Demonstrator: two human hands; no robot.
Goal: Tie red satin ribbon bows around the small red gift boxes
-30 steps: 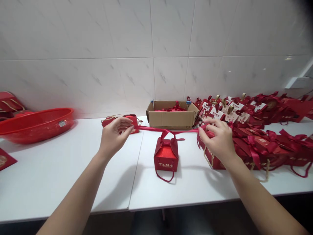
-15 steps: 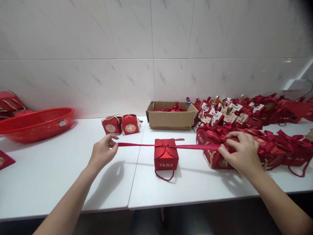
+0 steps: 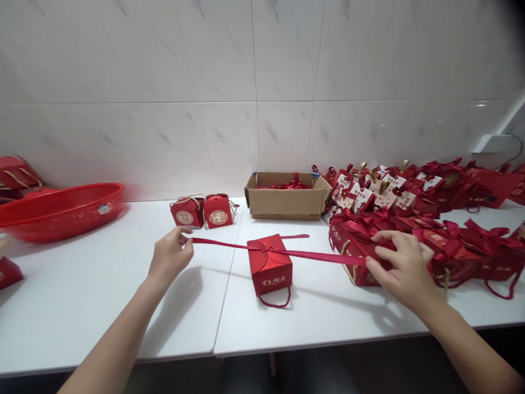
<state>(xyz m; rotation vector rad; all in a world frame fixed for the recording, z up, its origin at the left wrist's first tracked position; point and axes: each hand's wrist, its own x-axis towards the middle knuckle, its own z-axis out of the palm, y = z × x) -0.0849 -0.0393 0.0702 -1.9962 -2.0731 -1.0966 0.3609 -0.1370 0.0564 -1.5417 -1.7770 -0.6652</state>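
Observation:
In front of me on the white table stands a small red gift box (image 3: 273, 273) with gold lettering and a rope handle hanging at its front. A dark red ribbon (image 3: 324, 256) crosses its top and is knotted at the centre. Its left end is pinched between the thumb and fingers of my left hand (image 3: 171, 254). On the other side, my right hand (image 3: 406, 265) pinches the right end, close to the finished boxes. Both ribbon ends stretch outward above the table. A short ribbon piece (image 3: 296, 236) sticks out behind the box.
Behind stands a cardboard box (image 3: 287, 203) holding red ribbons. Two little red boxes (image 3: 217, 210) sit to its left. A red plastic basin (image 3: 65, 213) is at far left. Several ribboned red boxes (image 3: 447, 243) crowd the right side, along with tagged bags (image 3: 365, 194).
The gift box has turned slightly and shifted a little left and toward me. The ribbon now slants down to the right. My hands keep their pinch, the left moving slightly left.

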